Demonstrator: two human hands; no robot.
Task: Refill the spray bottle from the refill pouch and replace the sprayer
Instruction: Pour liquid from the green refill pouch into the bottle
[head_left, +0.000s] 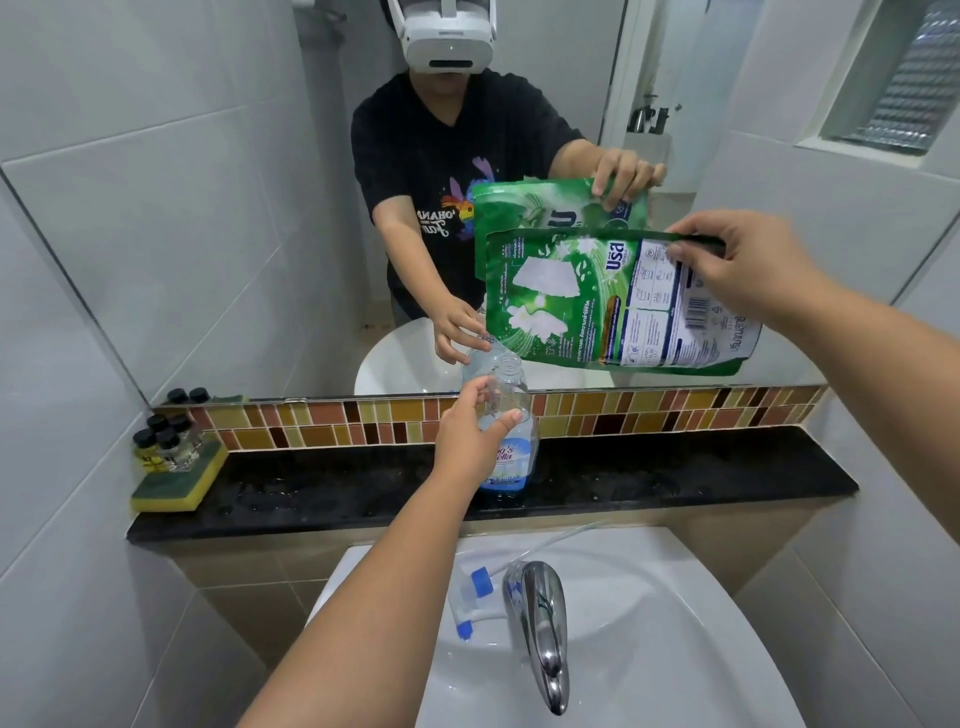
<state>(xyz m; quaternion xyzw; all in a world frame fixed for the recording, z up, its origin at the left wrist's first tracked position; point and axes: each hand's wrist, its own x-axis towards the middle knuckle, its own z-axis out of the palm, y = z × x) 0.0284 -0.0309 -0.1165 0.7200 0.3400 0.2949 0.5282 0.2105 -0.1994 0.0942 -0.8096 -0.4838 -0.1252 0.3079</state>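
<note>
The open spray bottle (506, 431) stands on the dark tabletop (675, 483) behind the sink (649, 623), steadied at its shoulder by the left hand (467, 431), grip closed around it. Above the bottle's mouth, the right hand (748, 270) pinches the tilted refill pouch (597, 301) by its upper edge, apparently to pour. The removed sprayer (475, 597) lies in the sink, beside the faucet (543, 639), out of the way.

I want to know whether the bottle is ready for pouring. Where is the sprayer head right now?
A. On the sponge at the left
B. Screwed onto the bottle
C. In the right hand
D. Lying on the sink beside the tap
D: the sprayer lies on the sink left of the tap, and the bottle neck is open.
</note>
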